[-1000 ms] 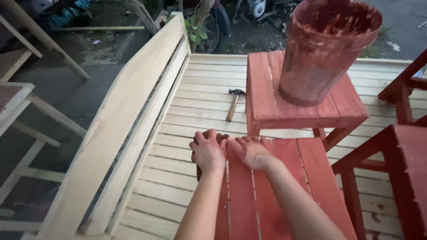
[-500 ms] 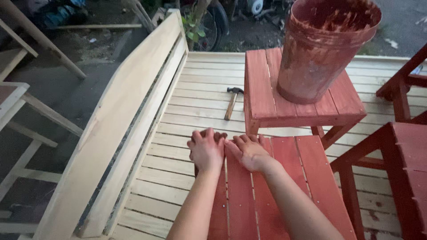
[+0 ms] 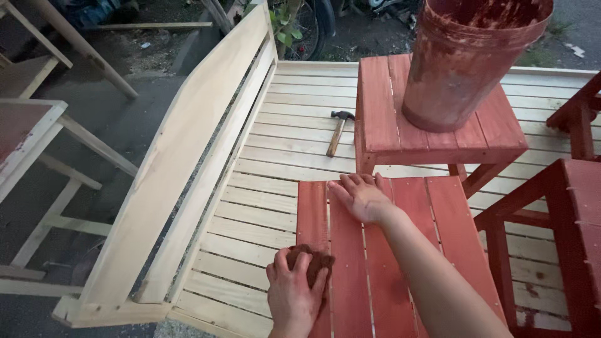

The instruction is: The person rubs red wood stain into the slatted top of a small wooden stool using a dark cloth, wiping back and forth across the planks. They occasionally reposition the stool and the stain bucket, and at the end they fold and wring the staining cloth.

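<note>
Head view: staining is under way. The left hand (image 3: 294,294) has its fingers clenched on a reddish-brown rag (image 3: 313,260), pressed to the near left slat of the red slatted surface (image 3: 438,213); next it likely wants a stroke along the grain. The right hand (image 3: 362,198) lies flat, fingers released. Beneath, an unpainted bench (image 3: 263,156) carries a hammer (image 3: 338,131) and stained bucket (image 3: 466,62).

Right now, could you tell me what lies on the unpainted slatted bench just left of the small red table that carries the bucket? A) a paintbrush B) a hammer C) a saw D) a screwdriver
B: a hammer with a wooden handle and dark metal head lies on the pale slats of the bench, beside the left leg of the small red table that carries the stained bucket.
</note>
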Tool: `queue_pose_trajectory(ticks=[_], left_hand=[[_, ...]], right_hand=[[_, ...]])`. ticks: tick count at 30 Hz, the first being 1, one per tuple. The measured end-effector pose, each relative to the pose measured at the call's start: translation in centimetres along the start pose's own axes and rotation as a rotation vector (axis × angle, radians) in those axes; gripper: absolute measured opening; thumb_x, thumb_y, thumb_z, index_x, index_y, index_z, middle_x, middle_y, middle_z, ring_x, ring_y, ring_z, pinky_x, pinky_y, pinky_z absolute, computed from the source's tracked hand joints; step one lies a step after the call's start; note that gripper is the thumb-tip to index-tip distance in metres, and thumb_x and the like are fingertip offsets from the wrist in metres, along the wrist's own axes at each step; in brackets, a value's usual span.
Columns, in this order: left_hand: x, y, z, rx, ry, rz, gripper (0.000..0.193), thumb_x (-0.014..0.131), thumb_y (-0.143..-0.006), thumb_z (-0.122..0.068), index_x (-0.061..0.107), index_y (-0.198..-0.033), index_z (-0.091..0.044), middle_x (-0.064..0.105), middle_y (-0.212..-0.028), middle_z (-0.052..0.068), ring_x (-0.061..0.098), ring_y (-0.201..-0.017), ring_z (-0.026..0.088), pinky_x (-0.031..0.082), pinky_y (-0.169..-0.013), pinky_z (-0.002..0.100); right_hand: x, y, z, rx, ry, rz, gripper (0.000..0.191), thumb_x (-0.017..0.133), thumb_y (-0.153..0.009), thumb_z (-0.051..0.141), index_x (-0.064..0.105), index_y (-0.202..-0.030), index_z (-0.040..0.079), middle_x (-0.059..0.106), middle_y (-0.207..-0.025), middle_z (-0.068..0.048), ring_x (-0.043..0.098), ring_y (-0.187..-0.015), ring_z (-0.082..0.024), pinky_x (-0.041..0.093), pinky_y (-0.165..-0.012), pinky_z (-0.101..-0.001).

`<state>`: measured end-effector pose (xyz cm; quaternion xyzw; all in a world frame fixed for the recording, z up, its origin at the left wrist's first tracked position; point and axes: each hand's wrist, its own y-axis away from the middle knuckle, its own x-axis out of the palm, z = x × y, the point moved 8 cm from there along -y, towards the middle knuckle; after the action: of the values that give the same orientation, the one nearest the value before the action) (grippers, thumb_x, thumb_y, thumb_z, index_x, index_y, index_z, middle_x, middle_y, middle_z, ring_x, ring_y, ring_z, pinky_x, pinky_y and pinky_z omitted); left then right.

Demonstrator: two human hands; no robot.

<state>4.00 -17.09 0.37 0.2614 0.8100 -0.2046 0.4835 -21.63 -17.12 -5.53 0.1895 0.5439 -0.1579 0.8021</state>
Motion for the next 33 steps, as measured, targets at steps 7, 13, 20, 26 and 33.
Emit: queue_pose_trajectory(ticks=[7,13,20,26,33], left_hand=[[0.9,-7.6,-1.7,0.043,-0.005,-0.168,0.046,0.080,-0.079,-0.043,0.064,-0.115,-0.019,0.052,-0.119,0.014,0.056,-0.104,0.040,0.056,-0.081,0.052],[1.7,-16.5,-2.8,-0.101,0.013,-0.107,0.046,0.078,-0.082,-0.048,0.063,-0.117,-0.022,0.052,-0.126,0.013,0.057,-0.112,0.042,0.059,-0.077,0.051],[2.2,-20.9,-1.8,-0.170,0.200,-0.026,0.058,0.080,-0.078,-0.053,0.060,-0.125,-0.025,0.052,-0.131,0.015,0.060,-0.117,0.044,0.053,-0.095,0.053],[2.1,-17.2,0.4,-0.128,0.356,-0.128,0.064,0.084,-0.073,-0.045,0.057,-0.123,-0.018,0.050,-0.129,0.019,0.059,-0.116,0.044,0.052,-0.096,0.052],[1.6,-7.6,2.5,-0.013,0.325,-0.186,0.055,0.085,-0.075,-0.036,0.059,-0.120,-0.016,0.052,-0.124,0.018,0.057,-0.113,0.042,0.051,-0.094,0.052]], right_hand=[[0.6,0.3,0.7,-0.128,0.136,-0.044,0.053,0.033,-0.100,0.038,0.039,-0.153,0.043,0.039,-0.157,-0.009,0.033,-0.141,-0.041,0.021,-0.116,-0.0603],[0.0,1.3,0.8,-0.076,0.117,-0.029,0.053,0.034,-0.101,0.045,0.040,-0.152,0.035,0.040,-0.156,-0.008,0.034,-0.142,-0.038,0.021,-0.116,-0.0603],[-1.0,0.6,0.6,0.086,0.077,0.051,0.074,0.027,-0.098,0.063,0.026,-0.160,0.023,0.025,-0.164,-0.011,0.017,-0.151,-0.037,0.001,-0.122,-0.0614],[-1.7,-0.1,0.9,0.145,0.109,0.131,0.073,0.020,-0.096,0.066,0.023,-0.162,0.035,0.016,-0.171,-0.005,0.008,-0.157,-0.034,-0.003,-0.125,-0.0598],[-2.6,-0.2,1.4,0.057,0.182,0.078,0.055,0.016,-0.101,0.057,0.021,-0.155,0.054,0.003,-0.171,0.001,-0.005,-0.158,-0.033,-0.006,-0.125,-0.0574]])
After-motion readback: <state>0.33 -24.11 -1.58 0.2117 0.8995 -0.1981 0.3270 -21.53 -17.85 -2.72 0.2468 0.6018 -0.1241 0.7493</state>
